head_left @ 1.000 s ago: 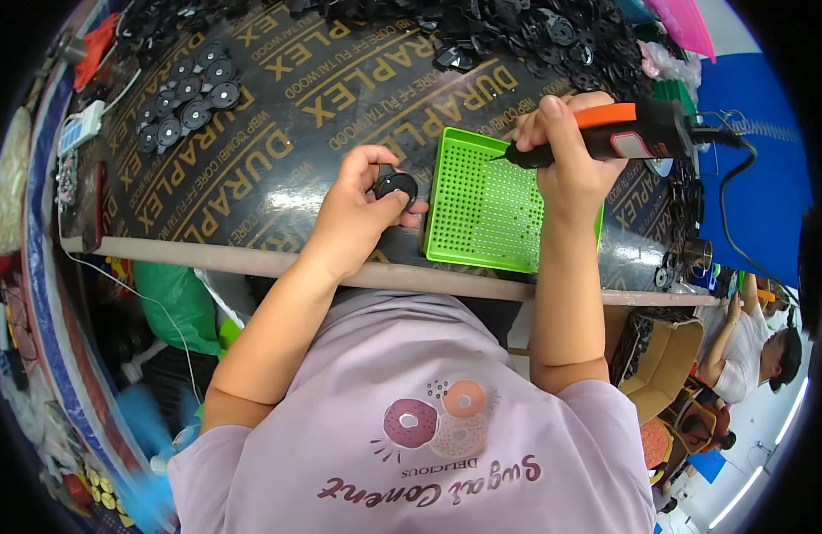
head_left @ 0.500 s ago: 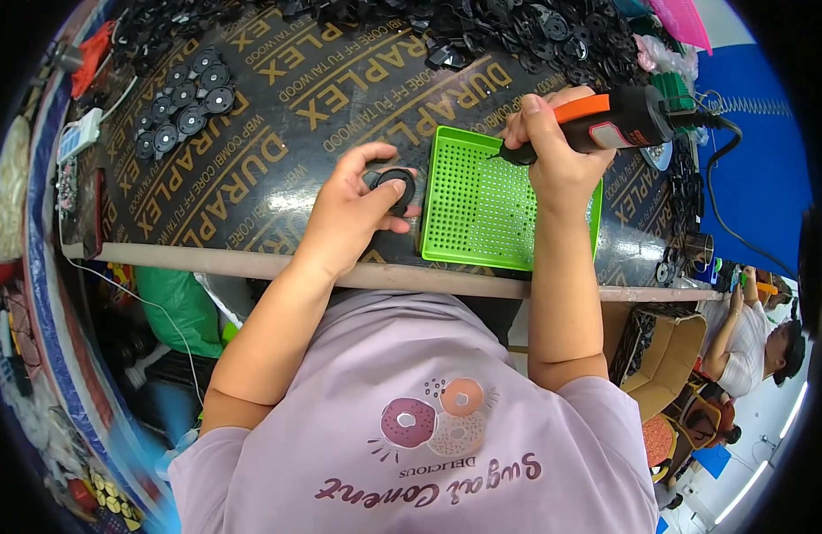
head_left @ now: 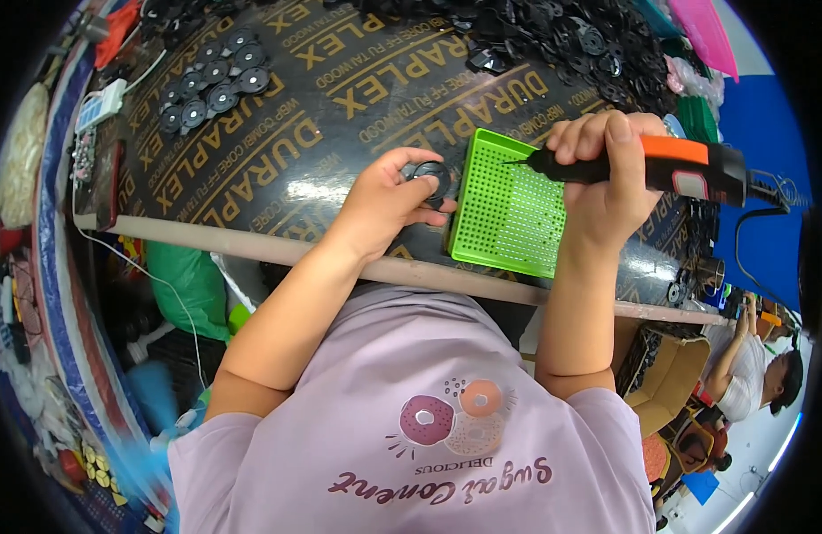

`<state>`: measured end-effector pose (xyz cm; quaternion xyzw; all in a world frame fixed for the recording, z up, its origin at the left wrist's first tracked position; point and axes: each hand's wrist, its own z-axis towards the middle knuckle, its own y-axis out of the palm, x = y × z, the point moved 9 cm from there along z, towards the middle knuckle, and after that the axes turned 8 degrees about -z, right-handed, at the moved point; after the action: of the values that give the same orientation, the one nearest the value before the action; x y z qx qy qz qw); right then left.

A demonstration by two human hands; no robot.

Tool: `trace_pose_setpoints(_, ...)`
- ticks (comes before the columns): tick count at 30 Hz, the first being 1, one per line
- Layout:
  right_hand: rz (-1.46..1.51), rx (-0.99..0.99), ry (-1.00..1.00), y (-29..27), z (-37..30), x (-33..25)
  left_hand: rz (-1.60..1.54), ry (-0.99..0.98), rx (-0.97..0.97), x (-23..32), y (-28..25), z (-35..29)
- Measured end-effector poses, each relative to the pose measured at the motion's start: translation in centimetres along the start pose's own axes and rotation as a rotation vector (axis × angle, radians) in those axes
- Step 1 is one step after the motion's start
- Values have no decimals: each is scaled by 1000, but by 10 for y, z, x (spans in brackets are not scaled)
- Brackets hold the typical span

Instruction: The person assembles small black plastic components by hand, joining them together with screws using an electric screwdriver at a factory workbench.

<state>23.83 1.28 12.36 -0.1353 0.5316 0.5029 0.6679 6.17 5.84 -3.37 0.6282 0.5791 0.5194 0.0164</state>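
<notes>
My left hand pinches a round black plastic part between thumb and fingers, just left of a green perforated tray. Wrapped round a black and orange electric screwdriver is my right hand. The tool lies nearly level, its thin bit pointing left over the tray. Small dark bits show in the tray's holes, too small to name. The round part and the bit are apart.
A cluster of round black parts lies at the far left of the table. Black plastic pieces are heaped at the back. The screwdriver's cable hangs at right. A phone rests near the left edge; a co-worker sits at right.
My right hand has shifted right with the screwdriver, which now lies more level. The whole view has also turned a little. My left hand still holds the round part.
</notes>
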Motion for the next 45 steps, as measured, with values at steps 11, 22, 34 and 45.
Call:
trace_pose_setpoints(11, -99, -131, 11, 46, -23, 36, 48, 21, 15, 2, -1, 0)
trace_pose_setpoints(22, -166, -416, -66, 67, -30, 34, 50, 24, 9, 0, -4, 2)
trace_pose_setpoints(34, -26, -465, -141, 62, -28, 8, 97, 64, 71, 6, 1, -8)
trace_pose_setpoints(45, -420, 81, 8, -34, 6, 7, 274, 193, 24, 26, 0, -12)
